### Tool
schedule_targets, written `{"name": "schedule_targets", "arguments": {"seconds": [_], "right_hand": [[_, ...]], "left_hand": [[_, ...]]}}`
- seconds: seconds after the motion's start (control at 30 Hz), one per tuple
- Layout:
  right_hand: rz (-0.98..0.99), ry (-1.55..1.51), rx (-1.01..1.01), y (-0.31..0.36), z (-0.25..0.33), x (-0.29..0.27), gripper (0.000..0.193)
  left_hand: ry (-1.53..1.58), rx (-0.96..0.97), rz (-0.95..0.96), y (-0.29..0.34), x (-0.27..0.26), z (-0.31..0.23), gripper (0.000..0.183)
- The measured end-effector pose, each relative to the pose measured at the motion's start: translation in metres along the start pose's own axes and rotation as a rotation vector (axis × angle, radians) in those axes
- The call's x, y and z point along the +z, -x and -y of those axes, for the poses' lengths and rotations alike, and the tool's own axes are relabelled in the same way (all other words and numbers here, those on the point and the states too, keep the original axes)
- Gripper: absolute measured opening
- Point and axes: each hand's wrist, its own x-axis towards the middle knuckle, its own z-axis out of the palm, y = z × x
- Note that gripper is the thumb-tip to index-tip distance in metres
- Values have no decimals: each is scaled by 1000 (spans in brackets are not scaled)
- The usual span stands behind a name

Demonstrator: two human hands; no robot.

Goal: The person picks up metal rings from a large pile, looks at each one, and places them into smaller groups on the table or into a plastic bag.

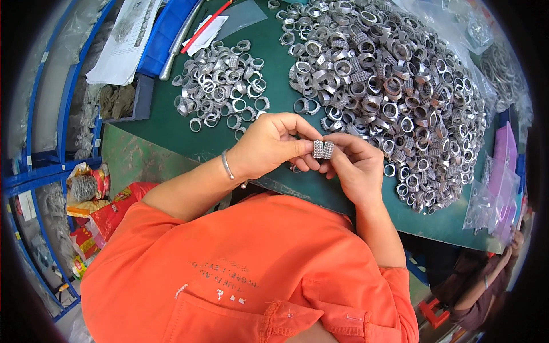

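Note:
My left hand (274, 143) and my right hand (357, 168) meet above the near edge of the green table. Pinched in the left fingers is a silver-grey ring (318, 149) with a wide, studded face. A second studded ring (328, 150) sits right beside it, between my right thumb and fingers. The two faces are turned up and stand close together; whether they touch I cannot tell. Fingers hide their bands. Beyond my left hand lies a smaller pile of rings (220, 83). A much larger heap of similar rings (394, 97) spreads behind and beside my right hand.
A red pencil-like stick (206, 26), papers (123, 43), a blue bin (166, 37) and a metal rod (180, 43) lie at the far left. Blue shelving (63, 114) stands left. Plastic bags (477, 197) and a purple sheet (502, 171) edge the right. Another person's arm (480, 286) shows lower right.

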Motion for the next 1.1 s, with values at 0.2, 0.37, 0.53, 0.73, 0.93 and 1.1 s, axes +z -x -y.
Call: {"name": "schedule_targets", "arguments": {"seconds": [0.2, 0.37, 0.53, 0.73, 0.93, 1.1], "right_hand": [[32, -12, 36, -1, 1, -1, 14], [62, -22, 45, -1, 1, -3, 14], [73, -40, 60, -1, -1, -4, 14], [72, -45, 82, -1, 0, -2, 15], [43, 169, -55, 6, -2, -7, 14], [41, 720, -531, 20, -5, -8, 12]], "left_hand": [[-14, 6, -11, -3, 0, 3, 14], [-62, -11, -3, -3, 2, 2, 13], [-39, 1, -3, -2, 2, 3, 12], [-40, -5, -3, -1, 1, 5, 12], [-108, -1, -13, 5, 5, -4, 10], [-1010, 482, 3, 17, -14, -17, 13]]}}
